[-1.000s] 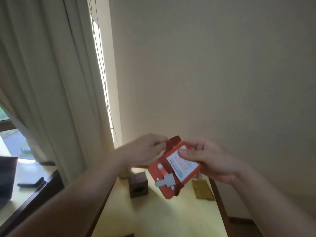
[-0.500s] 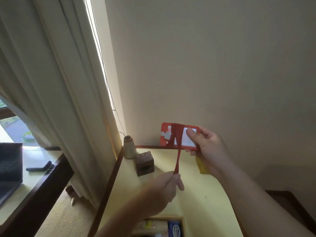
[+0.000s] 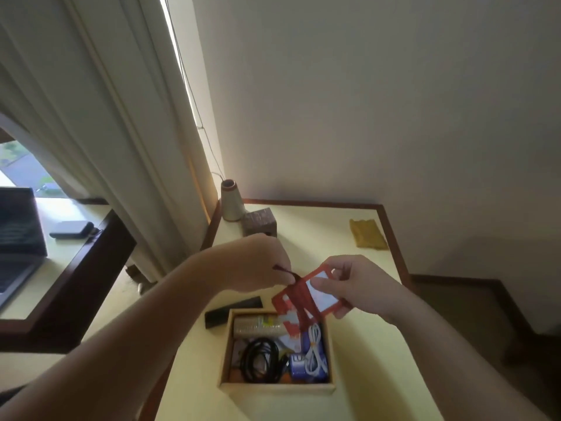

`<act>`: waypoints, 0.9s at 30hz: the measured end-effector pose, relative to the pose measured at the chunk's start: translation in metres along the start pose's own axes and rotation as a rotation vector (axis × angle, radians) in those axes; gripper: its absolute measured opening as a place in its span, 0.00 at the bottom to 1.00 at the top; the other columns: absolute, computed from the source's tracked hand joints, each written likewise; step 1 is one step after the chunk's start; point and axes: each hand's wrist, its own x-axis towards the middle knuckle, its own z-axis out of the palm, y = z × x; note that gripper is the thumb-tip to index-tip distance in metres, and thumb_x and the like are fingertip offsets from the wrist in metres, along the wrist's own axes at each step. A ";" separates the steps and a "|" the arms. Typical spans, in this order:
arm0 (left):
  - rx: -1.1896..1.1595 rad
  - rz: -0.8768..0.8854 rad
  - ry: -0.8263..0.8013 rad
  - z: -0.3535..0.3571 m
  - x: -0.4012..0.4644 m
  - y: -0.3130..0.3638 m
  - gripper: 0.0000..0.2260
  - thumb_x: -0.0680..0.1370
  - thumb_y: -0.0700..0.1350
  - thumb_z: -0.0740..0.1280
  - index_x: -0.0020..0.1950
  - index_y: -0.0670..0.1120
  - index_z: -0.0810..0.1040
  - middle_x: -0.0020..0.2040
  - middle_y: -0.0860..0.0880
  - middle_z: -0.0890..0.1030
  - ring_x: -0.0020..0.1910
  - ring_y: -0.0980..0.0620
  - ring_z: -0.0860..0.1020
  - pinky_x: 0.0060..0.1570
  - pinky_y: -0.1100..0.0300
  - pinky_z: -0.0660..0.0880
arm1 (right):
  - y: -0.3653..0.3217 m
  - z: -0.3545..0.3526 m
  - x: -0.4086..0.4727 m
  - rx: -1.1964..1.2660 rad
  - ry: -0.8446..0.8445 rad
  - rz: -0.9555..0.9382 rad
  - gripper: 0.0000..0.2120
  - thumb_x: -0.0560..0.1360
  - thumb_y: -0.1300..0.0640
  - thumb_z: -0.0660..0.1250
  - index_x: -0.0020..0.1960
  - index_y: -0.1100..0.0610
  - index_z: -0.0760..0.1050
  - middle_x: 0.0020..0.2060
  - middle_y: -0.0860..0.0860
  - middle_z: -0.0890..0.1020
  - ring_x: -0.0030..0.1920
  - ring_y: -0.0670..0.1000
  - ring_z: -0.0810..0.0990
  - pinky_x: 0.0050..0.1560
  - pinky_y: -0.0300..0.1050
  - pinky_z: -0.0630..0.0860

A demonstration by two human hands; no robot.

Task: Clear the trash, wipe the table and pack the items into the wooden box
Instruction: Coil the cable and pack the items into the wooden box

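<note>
**No legible text**

Flat red card holder point(image 3: 306, 302) carries a white label, print too blurred to read. Blue packet point(image 3: 299, 364) inside the open wooden box point(image 3: 277, 387) shows white lettering, not decipherable. Nothing else bears readable marks.

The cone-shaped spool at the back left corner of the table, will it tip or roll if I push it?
The spool stands upright on its wide base, so a low push would probably slide it rather than tip it. Its narrow top suggests a high push could topple it. On its side, the taper would likely make it roll in a curve toward the wooden block.
</note>
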 end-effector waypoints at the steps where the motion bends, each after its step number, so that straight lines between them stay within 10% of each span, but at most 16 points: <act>1: -0.047 -0.044 0.044 0.017 0.002 -0.001 0.15 0.85 0.53 0.63 0.42 0.48 0.79 0.36 0.51 0.80 0.35 0.57 0.78 0.39 0.67 0.68 | 0.008 0.012 0.003 -0.010 0.109 0.002 0.03 0.79 0.48 0.73 0.49 0.46 0.82 0.42 0.49 0.87 0.42 0.48 0.88 0.37 0.45 0.85; 8: -0.246 -0.348 0.605 0.174 -0.005 0.007 0.17 0.83 0.58 0.59 0.58 0.53 0.85 0.47 0.55 0.84 0.43 0.61 0.81 0.44 0.65 0.81 | 0.077 0.106 0.021 0.175 0.422 0.101 0.03 0.79 0.53 0.74 0.48 0.49 0.81 0.42 0.49 0.86 0.41 0.48 0.87 0.42 0.55 0.86; 15: -0.133 -0.435 0.381 0.258 -0.022 -0.006 0.08 0.81 0.52 0.70 0.60 0.56 0.81 0.53 0.58 0.83 0.49 0.60 0.79 0.47 0.68 0.74 | 0.119 0.177 0.046 0.002 0.171 0.243 0.06 0.80 0.48 0.72 0.50 0.46 0.75 0.47 0.46 0.84 0.47 0.45 0.84 0.47 0.44 0.84; 22: 0.082 -0.586 0.151 0.266 -0.013 -0.001 0.16 0.80 0.46 0.63 0.69 0.51 0.73 0.65 0.48 0.74 0.64 0.44 0.70 0.61 0.45 0.66 | 0.127 0.188 0.058 -0.849 0.039 -0.020 0.21 0.83 0.38 0.61 0.65 0.49 0.82 0.63 0.49 0.78 0.65 0.52 0.71 0.66 0.49 0.73; 27: 0.008 -0.595 0.176 0.264 -0.023 -0.001 0.15 0.84 0.53 0.54 0.69 0.53 0.70 0.67 0.48 0.70 0.64 0.46 0.68 0.63 0.48 0.65 | 0.110 0.166 0.071 -0.762 0.165 -0.190 0.13 0.81 0.44 0.65 0.58 0.51 0.79 0.54 0.47 0.77 0.56 0.50 0.73 0.55 0.45 0.76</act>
